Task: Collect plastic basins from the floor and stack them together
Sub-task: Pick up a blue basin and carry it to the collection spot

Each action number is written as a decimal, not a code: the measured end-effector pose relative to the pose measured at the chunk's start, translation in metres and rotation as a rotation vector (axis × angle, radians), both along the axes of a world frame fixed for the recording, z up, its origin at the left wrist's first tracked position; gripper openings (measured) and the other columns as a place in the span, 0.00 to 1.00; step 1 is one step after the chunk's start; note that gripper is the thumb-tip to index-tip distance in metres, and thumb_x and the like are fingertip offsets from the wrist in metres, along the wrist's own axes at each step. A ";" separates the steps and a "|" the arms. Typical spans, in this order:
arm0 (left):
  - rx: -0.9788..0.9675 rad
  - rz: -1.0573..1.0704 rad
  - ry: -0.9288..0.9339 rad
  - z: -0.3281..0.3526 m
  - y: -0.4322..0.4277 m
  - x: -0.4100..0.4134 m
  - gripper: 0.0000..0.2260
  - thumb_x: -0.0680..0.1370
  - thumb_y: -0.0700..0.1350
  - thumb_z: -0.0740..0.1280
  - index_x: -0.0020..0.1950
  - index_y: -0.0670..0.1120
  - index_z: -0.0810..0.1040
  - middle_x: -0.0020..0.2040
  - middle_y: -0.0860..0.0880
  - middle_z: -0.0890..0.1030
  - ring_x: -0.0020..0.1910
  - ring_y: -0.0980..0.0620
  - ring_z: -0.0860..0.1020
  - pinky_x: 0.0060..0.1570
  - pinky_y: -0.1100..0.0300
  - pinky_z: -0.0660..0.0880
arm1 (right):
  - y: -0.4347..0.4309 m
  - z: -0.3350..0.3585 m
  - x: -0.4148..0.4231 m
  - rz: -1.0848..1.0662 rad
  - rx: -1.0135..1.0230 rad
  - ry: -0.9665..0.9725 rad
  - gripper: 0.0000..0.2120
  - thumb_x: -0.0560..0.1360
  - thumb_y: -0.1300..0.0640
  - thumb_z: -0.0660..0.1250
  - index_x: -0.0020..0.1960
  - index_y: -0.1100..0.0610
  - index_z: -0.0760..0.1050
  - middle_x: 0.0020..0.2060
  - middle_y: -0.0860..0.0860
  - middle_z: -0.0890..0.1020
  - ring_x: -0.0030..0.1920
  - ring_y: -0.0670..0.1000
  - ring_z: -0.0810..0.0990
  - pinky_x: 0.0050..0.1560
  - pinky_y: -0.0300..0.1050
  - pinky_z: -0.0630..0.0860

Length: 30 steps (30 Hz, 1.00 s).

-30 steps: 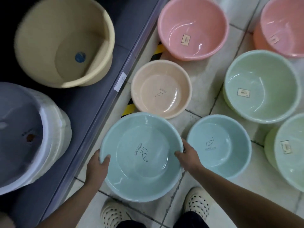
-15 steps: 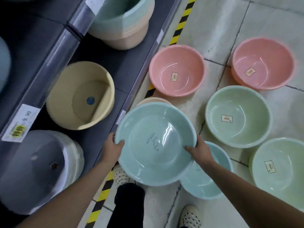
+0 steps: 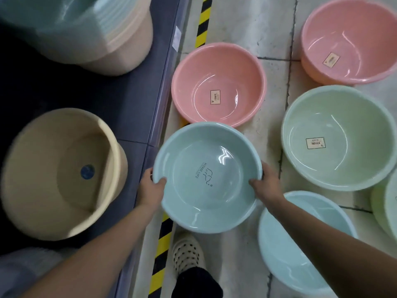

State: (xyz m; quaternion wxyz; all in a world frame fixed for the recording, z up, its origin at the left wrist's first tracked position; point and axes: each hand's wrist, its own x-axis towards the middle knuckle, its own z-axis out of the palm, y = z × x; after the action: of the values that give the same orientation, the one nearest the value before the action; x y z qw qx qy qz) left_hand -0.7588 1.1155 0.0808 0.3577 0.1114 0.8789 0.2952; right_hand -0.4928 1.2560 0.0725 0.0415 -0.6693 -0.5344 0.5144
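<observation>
Pale blue plastic catches the light: a blue basin (image 3: 207, 177) printed with "HOME LIFE" is held mouth-up between both hands, over the edge of the tiled floor (image 3: 242, 24) where the yellow-and-black tape (image 3: 203, 20) runs along the dark shelf (image 3: 133, 100). The left hand (image 3: 153, 187) grips its left rim, thumb hooked inside and fingers curled underneath; the right hand (image 3: 266, 184) grips the opposite rim the same way. From where I stand, the basin's far edge overlaps the near rim of a pink basin (image 3: 219, 67) on the floor. A second pink basin (image 3: 352, 22) sits farther right, a green basin (image 3: 339, 168) beside the held one, a second blue basin (image 3: 300, 244) under the right forearm, and another green basin (image 3: 386, 209) is cut off at the right edge. On the shelf rest a beige tub (image 3: 43, 190) and a stack of basins (image 3: 111, 46). A perforated white shoe (image 3: 188, 252) shows below the held basin.
</observation>
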 end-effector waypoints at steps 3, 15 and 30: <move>-0.053 -0.048 0.004 -0.028 0.002 -0.008 0.12 0.76 0.38 0.69 0.56 0.48 0.73 0.48 0.47 0.80 0.47 0.44 0.80 0.48 0.47 0.80 | -0.004 -0.024 -0.003 0.013 0.044 -0.037 0.30 0.70 0.68 0.64 0.70 0.50 0.69 0.50 0.46 0.76 0.51 0.52 0.75 0.51 0.44 0.71; -0.088 0.019 -0.024 -0.088 -0.011 -0.003 0.11 0.74 0.34 0.68 0.54 0.44 0.73 0.49 0.44 0.79 0.49 0.42 0.79 0.49 0.50 0.78 | -0.040 -0.093 -0.001 -0.035 0.019 -0.035 0.31 0.72 0.67 0.64 0.72 0.48 0.66 0.59 0.49 0.74 0.56 0.52 0.74 0.59 0.52 0.73; -0.025 -0.095 -0.109 -0.028 -0.003 0.012 0.14 0.73 0.35 0.67 0.51 0.53 0.81 0.47 0.47 0.84 0.48 0.42 0.83 0.50 0.44 0.81 | -0.042 -0.041 0.043 -0.140 -0.119 0.141 0.31 0.73 0.65 0.60 0.72 0.44 0.64 0.55 0.47 0.79 0.55 0.53 0.78 0.57 0.53 0.77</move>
State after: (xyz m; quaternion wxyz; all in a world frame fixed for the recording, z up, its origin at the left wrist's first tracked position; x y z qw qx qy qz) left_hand -0.7466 1.1129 0.0525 0.4199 0.1325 0.8555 0.2726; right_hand -0.4495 1.2138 0.0314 0.0750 -0.6685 -0.4507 0.5868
